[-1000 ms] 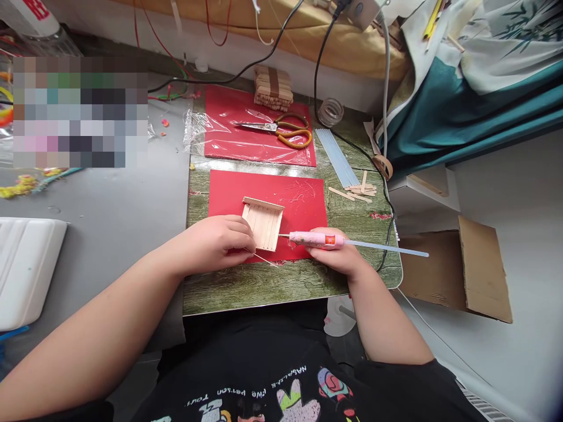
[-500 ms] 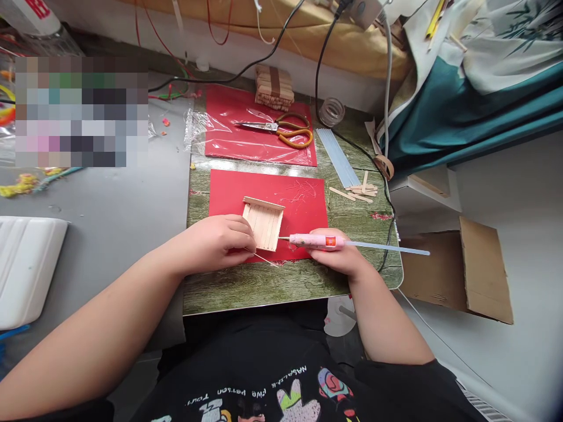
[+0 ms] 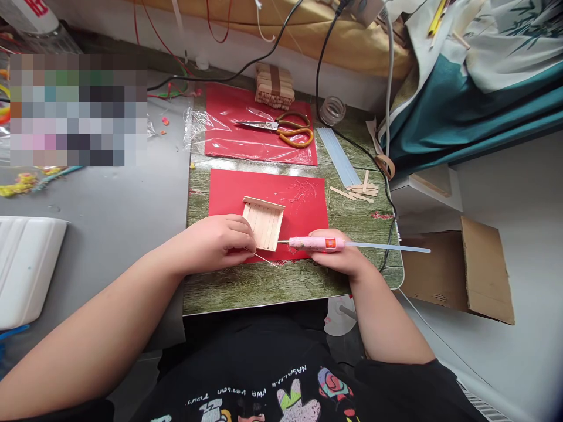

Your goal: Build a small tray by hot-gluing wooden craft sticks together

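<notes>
A small panel of craft sticks (image 3: 264, 225) with a raised stick along its far edge lies on a red sheet (image 3: 229, 187). My left hand (image 3: 229, 239) is closed at the panel's left side, and a thin craft stick (image 3: 267, 259) pokes out from its fingers toward the lower right. In my right hand (image 3: 341, 261) is a pink hot glue gun (image 3: 310, 243), its nozzle at the panel's lower right edge. A long glue stick (image 3: 387, 247) extends from the gun's back. The fingers under the gun are partly hidden.
Scissors (image 3: 279, 127) lie on a wrapped pack of red paper (image 3: 246, 147), below a bundle of craft sticks (image 3: 275, 85). Glue sticks (image 3: 338, 157), loose craft sticks (image 3: 363, 189) and a glass jar (image 3: 332, 110) are at the right. A black cord (image 3: 358, 147) crosses there.
The glue gun's nozzle has shifted slightly toward me along the panel's right edge. My left hand, the panel and the thin stick have stayed in place.
</notes>
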`<state>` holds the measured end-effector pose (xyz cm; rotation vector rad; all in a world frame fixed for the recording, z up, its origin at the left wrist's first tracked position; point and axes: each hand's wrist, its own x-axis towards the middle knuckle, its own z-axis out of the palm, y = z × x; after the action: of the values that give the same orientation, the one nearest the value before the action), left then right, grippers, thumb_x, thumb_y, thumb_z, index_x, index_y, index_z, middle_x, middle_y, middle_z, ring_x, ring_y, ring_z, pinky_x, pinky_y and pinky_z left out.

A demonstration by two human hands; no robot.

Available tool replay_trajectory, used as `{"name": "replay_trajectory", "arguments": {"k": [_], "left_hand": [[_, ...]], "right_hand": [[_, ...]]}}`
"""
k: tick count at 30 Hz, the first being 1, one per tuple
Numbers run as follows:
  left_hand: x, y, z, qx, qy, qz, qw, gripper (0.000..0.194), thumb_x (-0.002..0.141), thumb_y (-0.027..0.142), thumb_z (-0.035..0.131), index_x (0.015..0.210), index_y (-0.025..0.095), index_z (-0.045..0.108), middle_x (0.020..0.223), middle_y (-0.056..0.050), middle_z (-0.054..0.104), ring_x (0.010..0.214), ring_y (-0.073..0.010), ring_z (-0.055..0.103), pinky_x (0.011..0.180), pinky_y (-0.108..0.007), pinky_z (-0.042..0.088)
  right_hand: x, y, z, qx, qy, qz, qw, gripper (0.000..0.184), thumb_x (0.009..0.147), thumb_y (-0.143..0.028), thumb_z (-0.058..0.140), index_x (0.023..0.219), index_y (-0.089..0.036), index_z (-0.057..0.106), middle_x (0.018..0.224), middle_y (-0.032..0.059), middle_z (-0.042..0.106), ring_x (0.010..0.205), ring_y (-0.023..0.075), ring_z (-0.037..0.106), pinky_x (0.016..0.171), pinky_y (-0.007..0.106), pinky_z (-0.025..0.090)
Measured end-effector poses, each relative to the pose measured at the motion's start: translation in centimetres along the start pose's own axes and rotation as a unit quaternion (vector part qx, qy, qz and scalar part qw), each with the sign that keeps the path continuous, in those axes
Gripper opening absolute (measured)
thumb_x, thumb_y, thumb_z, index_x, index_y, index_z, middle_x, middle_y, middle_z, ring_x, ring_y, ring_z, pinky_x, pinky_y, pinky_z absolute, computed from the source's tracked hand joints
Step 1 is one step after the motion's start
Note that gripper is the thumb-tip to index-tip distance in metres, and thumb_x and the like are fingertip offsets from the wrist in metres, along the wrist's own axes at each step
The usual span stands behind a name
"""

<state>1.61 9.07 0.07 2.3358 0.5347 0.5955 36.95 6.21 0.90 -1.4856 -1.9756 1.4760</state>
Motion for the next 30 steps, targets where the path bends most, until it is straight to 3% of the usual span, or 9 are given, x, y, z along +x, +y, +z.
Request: {"name": "replay_trajectory", "arguments": {"k": [9, 16, 25, 30], "left_hand": [[0.12, 0.24, -0.12, -0.005, 0.003, -0.002, 1.0, 0.012, 0.1, 0.022, 0.065, 0.097, 0.024, 0.077, 0.099, -0.005, 0.079, 0.1, -0.02, 0.071, 0.089, -0.033, 0.057], [0.11, 0.16, -0.07, 0.003, 0.002, 0.0, 1.0, 0.013, 0.101, 0.023, 0.064, 0.097, 0.024, 0.077, 0.1, -0.006, 0.079, 0.1, -0.0199, 0.07, 0.088, -0.033, 0.057], [0.04, 0.16, -0.1, 0.001, -0.005, -0.002, 1.0, 0.013, 0.101, 0.023, 0.063, 0.097, 0.023, 0.076, 0.1, -0.006, 0.078, 0.1, -0.0203, 0.07, 0.089, -0.034, 0.057], [-0.02, 0.12, -0.08, 0.002, 0.001, -0.003, 1.0, 0.014, 0.101, 0.023, 0.064, 0.097, 0.024, 0.077, 0.1, -0.006, 0.079, 0.1, -0.02, 0.07, 0.088, -0.033, 0.057]], "right_hand": [[0.09, -0.09, -0.11, -0.009, -0.017, -0.023, 1.0, 0.019, 0.08, -0.011, 0.07, 0.091, -0.023, 0.078, 0.075, -0.0022, 0.069, 0.066, 0.0147, 0.06, 0.058, 0.027, 0.043], [0.12, -0.31, -0.24, 0.004, -0.029, -0.016, 0.999, 0.008, 0.079, -0.013, 0.07, 0.079, -0.021, 0.07, 0.073, -0.003, 0.063, 0.066, 0.014, 0.057, 0.059, 0.027, 0.041], [0.31, 0.46, -0.47, -0.027, -0.058, -0.056, 0.996, 0.023, 0.077, -0.007, 0.065, 0.091, -0.023, 0.075, 0.074, -0.0046, 0.061, 0.066, 0.0136, 0.056, 0.06, 0.027, 0.039], [0.29, 0.32, -0.49, -0.038, -0.058, -0.052, 0.996, 0.013, 0.078, -0.009, 0.067, 0.079, -0.023, 0.067, 0.071, -0.0047, 0.057, 0.065, 0.0134, 0.053, 0.059, 0.028, 0.037]]}}
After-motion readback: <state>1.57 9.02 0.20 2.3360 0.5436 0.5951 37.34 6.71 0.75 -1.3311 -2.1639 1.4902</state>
